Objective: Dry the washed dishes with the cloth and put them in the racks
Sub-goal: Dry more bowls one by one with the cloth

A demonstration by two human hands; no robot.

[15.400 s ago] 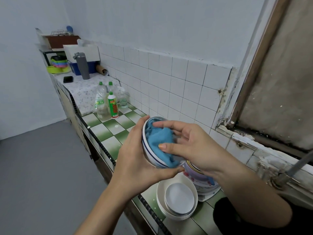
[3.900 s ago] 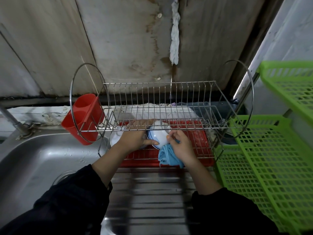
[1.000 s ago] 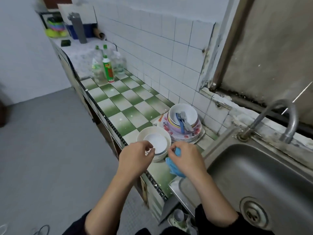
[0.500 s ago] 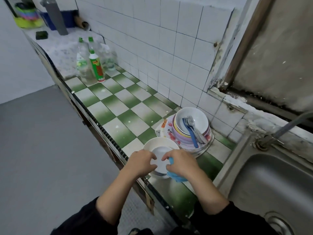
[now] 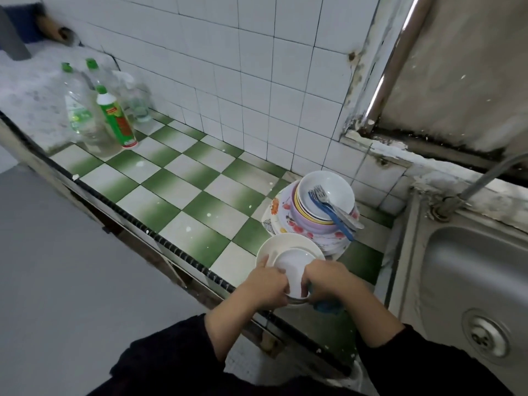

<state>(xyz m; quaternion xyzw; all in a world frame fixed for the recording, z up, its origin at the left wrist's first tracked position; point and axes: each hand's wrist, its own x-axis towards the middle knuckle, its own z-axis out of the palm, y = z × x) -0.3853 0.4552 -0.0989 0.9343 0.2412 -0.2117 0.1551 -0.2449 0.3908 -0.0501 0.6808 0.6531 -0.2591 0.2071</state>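
White bowl (image 5: 292, 264) in grip of left hand (image 5: 268, 287), right hand (image 5: 331, 281); dish stack (image 5: 310, 224) behind

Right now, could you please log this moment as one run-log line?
left hand: grips small white bowl | right hand: holds same bowl, blue cloth | remaining: plate stack with forks

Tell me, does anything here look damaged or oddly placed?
Yes. The window ledge has flaking paint and dark grime along it. Forks jut over the rim of the top bowl on the dish stack.
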